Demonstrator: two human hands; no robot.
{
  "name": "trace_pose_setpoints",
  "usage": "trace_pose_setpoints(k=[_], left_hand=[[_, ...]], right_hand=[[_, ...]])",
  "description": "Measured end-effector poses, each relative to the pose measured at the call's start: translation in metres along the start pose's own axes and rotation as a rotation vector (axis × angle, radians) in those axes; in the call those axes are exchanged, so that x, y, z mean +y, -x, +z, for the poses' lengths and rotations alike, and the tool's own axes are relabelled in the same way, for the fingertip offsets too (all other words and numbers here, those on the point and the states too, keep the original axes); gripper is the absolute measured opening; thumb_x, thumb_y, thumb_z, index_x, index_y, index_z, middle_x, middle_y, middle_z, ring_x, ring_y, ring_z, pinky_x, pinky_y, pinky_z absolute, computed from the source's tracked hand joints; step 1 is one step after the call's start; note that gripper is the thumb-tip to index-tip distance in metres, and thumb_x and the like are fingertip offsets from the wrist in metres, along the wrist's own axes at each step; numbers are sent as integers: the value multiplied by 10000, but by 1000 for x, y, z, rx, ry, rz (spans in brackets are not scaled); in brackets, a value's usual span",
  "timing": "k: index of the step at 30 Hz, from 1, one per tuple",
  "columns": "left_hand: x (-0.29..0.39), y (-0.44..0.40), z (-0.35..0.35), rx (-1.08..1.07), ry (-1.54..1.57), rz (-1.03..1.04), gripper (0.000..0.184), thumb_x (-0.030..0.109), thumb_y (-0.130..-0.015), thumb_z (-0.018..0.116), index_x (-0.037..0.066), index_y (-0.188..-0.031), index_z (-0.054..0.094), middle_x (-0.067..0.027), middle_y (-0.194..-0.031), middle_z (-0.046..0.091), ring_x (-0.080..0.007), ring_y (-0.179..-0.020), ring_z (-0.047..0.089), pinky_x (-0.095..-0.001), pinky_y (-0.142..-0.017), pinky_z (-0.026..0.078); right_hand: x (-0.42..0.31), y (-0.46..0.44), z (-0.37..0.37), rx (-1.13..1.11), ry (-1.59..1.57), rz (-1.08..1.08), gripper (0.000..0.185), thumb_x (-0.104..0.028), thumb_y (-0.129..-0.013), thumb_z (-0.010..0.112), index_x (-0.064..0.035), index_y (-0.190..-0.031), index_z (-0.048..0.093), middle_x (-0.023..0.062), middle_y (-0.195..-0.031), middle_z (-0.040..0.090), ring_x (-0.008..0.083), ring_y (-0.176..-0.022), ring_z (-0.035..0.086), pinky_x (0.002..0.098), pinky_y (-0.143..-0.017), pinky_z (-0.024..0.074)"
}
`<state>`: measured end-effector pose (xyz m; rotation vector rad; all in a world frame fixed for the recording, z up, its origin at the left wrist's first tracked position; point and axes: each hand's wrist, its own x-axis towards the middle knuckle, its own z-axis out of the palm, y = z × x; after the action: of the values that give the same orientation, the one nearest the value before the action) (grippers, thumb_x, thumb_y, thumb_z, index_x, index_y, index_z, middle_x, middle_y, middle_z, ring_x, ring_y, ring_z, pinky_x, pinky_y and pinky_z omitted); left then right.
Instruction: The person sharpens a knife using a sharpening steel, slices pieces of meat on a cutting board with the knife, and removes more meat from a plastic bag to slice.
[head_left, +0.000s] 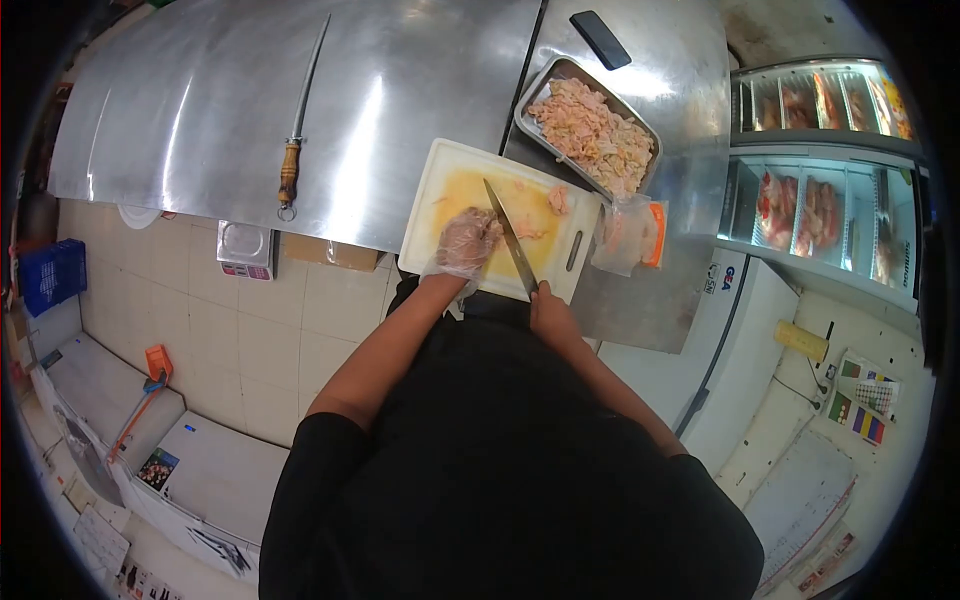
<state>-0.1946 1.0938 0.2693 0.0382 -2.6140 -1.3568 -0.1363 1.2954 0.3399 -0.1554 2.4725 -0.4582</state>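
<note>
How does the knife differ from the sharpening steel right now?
The knife is held in the right hand over the cutting board; the sharpening steel lies loose on the metal table.
The knife has a flat, broader blade; the steel is a slim rod.
The knife's handle is mostly hidden by the hand, while the steel's wooden handle shows fully.
Both are long and metallic.

Black phone (600, 40), lit display fridge (825, 143), white freezer (750, 360)

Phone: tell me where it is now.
In the head view, the phone lies near the top, right of centre, on the metal table, just beyond the tray of raw meat.
</note>
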Motion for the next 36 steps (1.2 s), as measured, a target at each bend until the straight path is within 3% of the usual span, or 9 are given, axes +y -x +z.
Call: trace_pose_setpoints(k=[2,4,11,14,18,23,29,34,36], left_hand=[[-1,-3,11,23,-111,-36,140,188,-796,651,53,-832,651,-151,-801,625,-329,-786,616,-424,-700,496],[-6,-5,9,-48,-81,-12,147,198,-796,651,53,-818,647,-154,-801,621,-333,-779,611,-432,-692,495],[5,-11,-7,-302,-204,42,129,180,-784,654,53,-800,638,-149,-828,615,-340,-776,600,-440,-702,489],[3,-9,-14,-207,26,95,124,167,-779,655,54,-828,647,-148,-839,620,-340,-815,604,-425,-734,495],[14,-11,-4,-66,-18,19,145,170,-771,652,52,-854,654,-165,-847,620,-350,-832,605,-426,-738,495],[11,-14,12,-199,-130,-13,136,176,-788,630,43,-816,631,-174,-813,602,-363,-792,595,-450,-701,484],[3,-17,10,-267,-175,53,142,195,-819,595,60,-812,637,-157,-850,612,-360,-811,596,-449,-724,485],[20,-12,6,-81,67,-104,160,197,-824,622,53,-884,660,-146,-851,634,-326,-805,608,-428,-723,491],[23,-17,11,-85,-6,-14,170,196,-827,621,49,-902,661,-145,-852,634,-323,-805,610,-427,-725,492]], right_hand=[[-4,-9,7,53,-30,14,168,-142,-942,412,9,-993,466,271,-750,613,466,-707,604,570,-661,462],[-9,-35,16,178,-53,-156,179,-149,-928,422,15,-982,470,280,-789,618,470,-753,612,565,-688,471],[-57,-92,-23,191,-27,-176,170,-125,-914,430,22,-988,471,271,-787,621,441,-748,624,533,-675,487],[-31,-58,-28,141,-29,-139,163,-108,-915,416,26,-998,456,257,-749,620,443,-720,623,538,-662,484],[6,-10,-15,-2,-2,-13,180,-98,-907,408,32,-1023,453,265,-740,613,444,-700,614,542,-651,473],[-17,-47,-5,196,-75,-133,185,-84,-892,407,45,-1013,463,272,-739,616,440,-714,629,534,-655,492],[-52,-103,-27,224,0,-151,187,-107,-902,418,38,-1004,479,265,-768,630,434,-747,635,512,-665,501],[-9,-42,-35,76,-61,-59,173,-136,-921,413,16,-988,460,283,-781,623,459,-762,623,547,-701,484],[9,-22,-24,21,-57,8,173,-139,-926,406,14,-987,456,284,-783,622,461,-764,621,553,-704,480]])
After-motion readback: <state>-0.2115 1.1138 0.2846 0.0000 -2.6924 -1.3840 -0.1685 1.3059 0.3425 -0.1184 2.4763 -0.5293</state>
